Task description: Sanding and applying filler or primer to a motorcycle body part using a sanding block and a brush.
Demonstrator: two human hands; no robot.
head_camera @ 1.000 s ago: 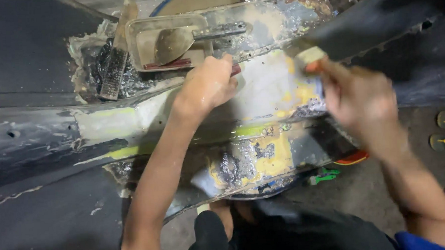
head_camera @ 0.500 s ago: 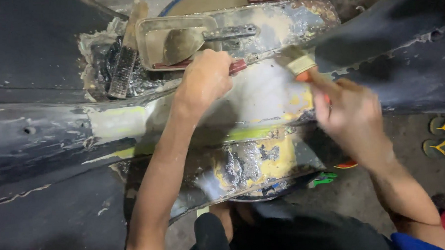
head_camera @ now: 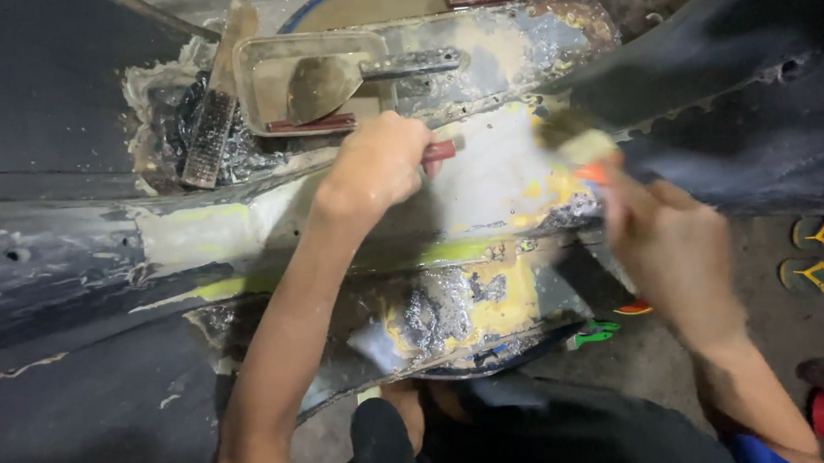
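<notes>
My right hand [head_camera: 673, 250] has its fingers wrapped around a blurred paintbrush [head_camera: 575, 148] over the pale patched panel [head_camera: 493, 188]. My left hand [head_camera: 378, 164] grips a red-handled tool [head_camera: 441, 151] beside it. A putty knife [head_camera: 334, 84] lies in the tray [head_camera: 260, 63] above.

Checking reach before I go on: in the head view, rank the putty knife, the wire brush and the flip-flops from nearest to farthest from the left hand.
From the left hand:
1. Putty knife, just above it in the tray.
2. Wire brush, up to the left.
3. Flip-flops, on the floor, far right.
</notes>
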